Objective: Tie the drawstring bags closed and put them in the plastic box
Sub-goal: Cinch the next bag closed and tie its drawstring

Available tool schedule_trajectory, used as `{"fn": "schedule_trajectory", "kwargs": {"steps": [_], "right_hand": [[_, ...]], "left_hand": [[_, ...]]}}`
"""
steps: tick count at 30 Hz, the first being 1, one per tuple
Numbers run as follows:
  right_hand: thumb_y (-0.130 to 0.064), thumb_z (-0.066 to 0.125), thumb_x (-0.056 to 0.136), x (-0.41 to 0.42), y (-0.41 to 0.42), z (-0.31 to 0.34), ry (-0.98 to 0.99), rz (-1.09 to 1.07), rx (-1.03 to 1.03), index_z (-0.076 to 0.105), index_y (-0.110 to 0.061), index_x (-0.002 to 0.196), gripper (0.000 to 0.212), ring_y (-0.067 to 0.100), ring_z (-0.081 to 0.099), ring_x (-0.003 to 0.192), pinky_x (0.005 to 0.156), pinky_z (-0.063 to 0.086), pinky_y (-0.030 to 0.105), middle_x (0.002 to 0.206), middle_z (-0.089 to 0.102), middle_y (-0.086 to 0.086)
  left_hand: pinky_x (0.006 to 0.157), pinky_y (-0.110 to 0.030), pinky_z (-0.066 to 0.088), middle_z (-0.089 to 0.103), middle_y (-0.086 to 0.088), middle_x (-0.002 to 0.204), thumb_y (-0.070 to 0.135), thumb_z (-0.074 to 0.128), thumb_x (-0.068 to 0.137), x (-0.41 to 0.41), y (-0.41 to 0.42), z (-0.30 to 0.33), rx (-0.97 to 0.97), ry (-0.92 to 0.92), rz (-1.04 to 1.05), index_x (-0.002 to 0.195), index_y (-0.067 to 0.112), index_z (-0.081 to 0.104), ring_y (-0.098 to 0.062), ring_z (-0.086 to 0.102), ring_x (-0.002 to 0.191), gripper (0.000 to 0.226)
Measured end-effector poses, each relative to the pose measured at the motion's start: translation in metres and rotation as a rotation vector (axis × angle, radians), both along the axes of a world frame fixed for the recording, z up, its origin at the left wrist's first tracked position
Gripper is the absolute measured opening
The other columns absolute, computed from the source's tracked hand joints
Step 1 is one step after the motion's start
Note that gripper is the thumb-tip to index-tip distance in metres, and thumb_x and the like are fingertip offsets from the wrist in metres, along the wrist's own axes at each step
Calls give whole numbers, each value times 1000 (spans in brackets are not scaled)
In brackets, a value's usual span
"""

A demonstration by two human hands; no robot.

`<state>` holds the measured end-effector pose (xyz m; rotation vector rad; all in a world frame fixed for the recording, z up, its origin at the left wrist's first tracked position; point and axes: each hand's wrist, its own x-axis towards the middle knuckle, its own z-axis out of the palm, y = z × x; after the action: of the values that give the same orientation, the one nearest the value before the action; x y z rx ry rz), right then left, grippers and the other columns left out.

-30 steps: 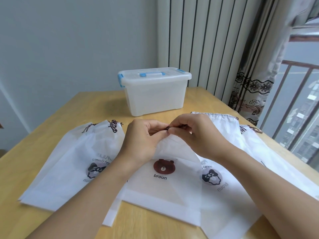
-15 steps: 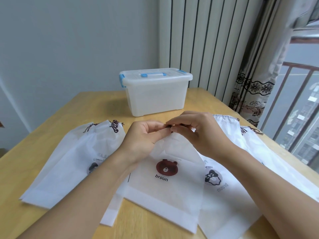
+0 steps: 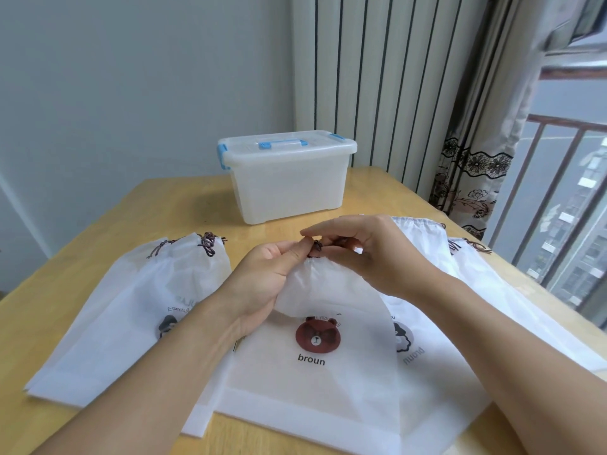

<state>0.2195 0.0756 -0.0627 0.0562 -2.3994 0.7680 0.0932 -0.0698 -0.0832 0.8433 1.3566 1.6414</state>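
Head view. Wooden table (image 3: 98, 244) against a pale wall, with a striped curtain and a window with a railing at far right. At the far middle of the table stands the plastic box (image 3: 289, 182), translucent white, lid on, with a blue handle and blue clips.

Near the centre lies the bear bag (image 3: 315, 366), white, printed with a brown bear face and the word "broun"; its mouth is gathered into a bunch and lifted just off the table. The left hand (image 3: 266, 284) grips the gathered neck from the left, fingers curled, thumb and forefinger pinching the dark cord (image 3: 316, 248) at the top. The right hand (image 3: 371, 254) meets it from the right, fingers curled and pinching the same cord; the forefinger is stretched out above the knot. The fingertips of the two hands are touching or almost touching at the cord; how the cord is looped cannot be told.

At left lie the left bags (image 3: 131, 310), at least two overlapping, flat, their mouths drawn in with dark cords tied at the far end. At right the right bags (image 3: 443, 372) lie flat, partly under the bear bag and the right forearm; one shows a grey print, and one far mouth is ungathered. All bags lie on the table, outside the box and well apart from it.
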Motion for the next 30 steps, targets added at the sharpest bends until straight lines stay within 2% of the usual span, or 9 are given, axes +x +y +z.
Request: {"fn": "schedule_trajectory", "kwargs": {"steps": [5,10,13,16,20,22,25,27,30], "right_hand": [[-5,76,88,-1,0,-2,47,58,-255,80,-18,100,18,23,71,83,77,58,46,88,76,-3],[-8,74,90,-6,-4,-7,86,-33,-141,79,-11,90,6,15,67,74,67,54,36,79,73,-6],[-10,68,95,-6,-5,-9,74,-18,-290,76,-6,89,10,17,66,74,68,51,39,80,74,6],[-13,64,98,-6,-6,-9,-2,24,-394,75,-3,90,16,17,49,67,60,38,35,76,66,20],[-13,63,98,-6,-4,-8,-84,92,-624,72,5,92,21,11,31,60,55,25,23,70,48,11],[-26,69,93,-6,-2,-8,-117,146,-695,75,-2,89,26,20,37,65,60,30,26,72,51,19],[-40,77,86,-7,1,-9,-143,207,-792,78,-9,96,32,29,43,95,83,33,44,94,54,45],[-33,78,85,-6,3,-6,-126,214,-859,80,-12,101,26,30,41,104,93,29,46,103,57,38],[-21,71,84,-3,6,-3,-112,180,-912,78,-6,100,23,33,54,103,100,37,49,109,64,30]], "left_hand": [[82,-25,49,75,-8,88,37,67,80,7,1,1,104,252,244,89,7,76,-13,66,82,32],[74,-21,46,75,-15,83,42,63,86,6,-2,4,115,329,252,82,12,79,-10,62,76,34],[71,-18,48,77,-4,80,45,66,82,10,-1,3,125,424,276,85,17,79,-5,63,72,31],[78,-22,56,76,0,86,35,84,63,9,1,3,181,464,357,99,20,74,-11,72,81,40],[86,-28,57,78,-1,93,12,83,70,6,-2,7,242,492,304,99,11,77,-17,75,90,30],[83,-27,57,78,-3,91,14,81,70,7,-2,8,286,479,304,92,11,79,-18,75,87,23],[76,-21,54,78,-4,85,16,79,71,8,-2,10,297,434,341,85,10,79,-14,74,80,16],[76,-22,54,78,-2,84,24,80,69,4,-2,11,242,356,390,79,18,80,-11,72,77,12],[80,-25,54,78,0,85,32,80,68,3,-2,11,169,315,389,77,22,79,-10,71,80,14]]}}
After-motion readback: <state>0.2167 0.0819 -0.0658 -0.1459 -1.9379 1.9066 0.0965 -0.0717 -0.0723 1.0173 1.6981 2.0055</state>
